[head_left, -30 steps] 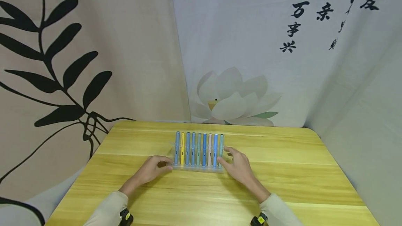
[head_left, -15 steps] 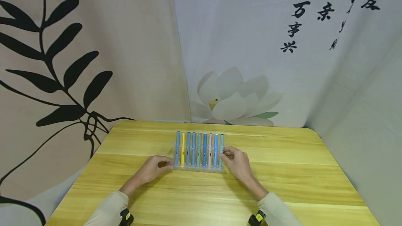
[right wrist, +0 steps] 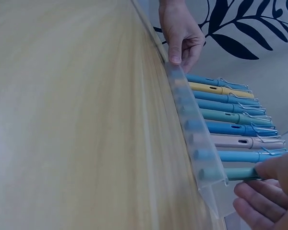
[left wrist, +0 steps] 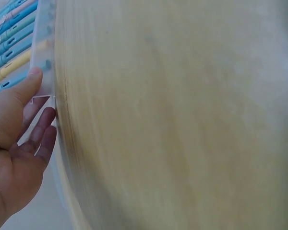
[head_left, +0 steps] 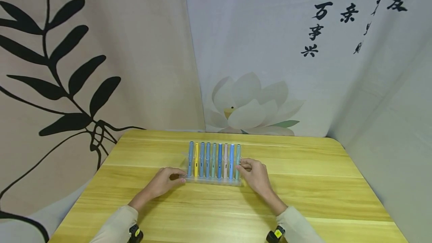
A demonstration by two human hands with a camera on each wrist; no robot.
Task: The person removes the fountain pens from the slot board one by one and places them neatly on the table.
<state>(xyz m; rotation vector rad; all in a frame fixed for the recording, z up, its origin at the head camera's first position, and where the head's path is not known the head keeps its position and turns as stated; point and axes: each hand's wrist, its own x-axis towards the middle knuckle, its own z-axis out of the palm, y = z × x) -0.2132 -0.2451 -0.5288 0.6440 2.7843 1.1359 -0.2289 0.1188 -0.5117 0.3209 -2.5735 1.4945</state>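
Note:
Several capped pens, blue, green, pink and one yellow (head_left: 196, 160), stand side by side in a clear plastic holder (head_left: 214, 181). My left hand (head_left: 161, 183) pinches the holder's left end; in the left wrist view its thumb lies on the clear corner (left wrist: 47, 85), with fingers behind. At the opposite end, my right hand (head_left: 258, 177) has thumb and fingers closed around the outermost green pen (head_left: 237, 162). The right wrist view shows that thumb over the pen's upper part (right wrist: 240, 173), the other fingers below and partly hidden.
The wooden table (head_left: 303, 183) extends around the holder on all sides. Behind it hangs a pale curtain (head_left: 152, 66) with black leaves, a lotus and written characters. Another light curtain (head_left: 388, 104) borders the table's right side.
My right thumb has shifted slightly right, from beside the last pens to the outermost green one, and the fingers have drawn closer together. My left hand and the holder look almost unmoved.

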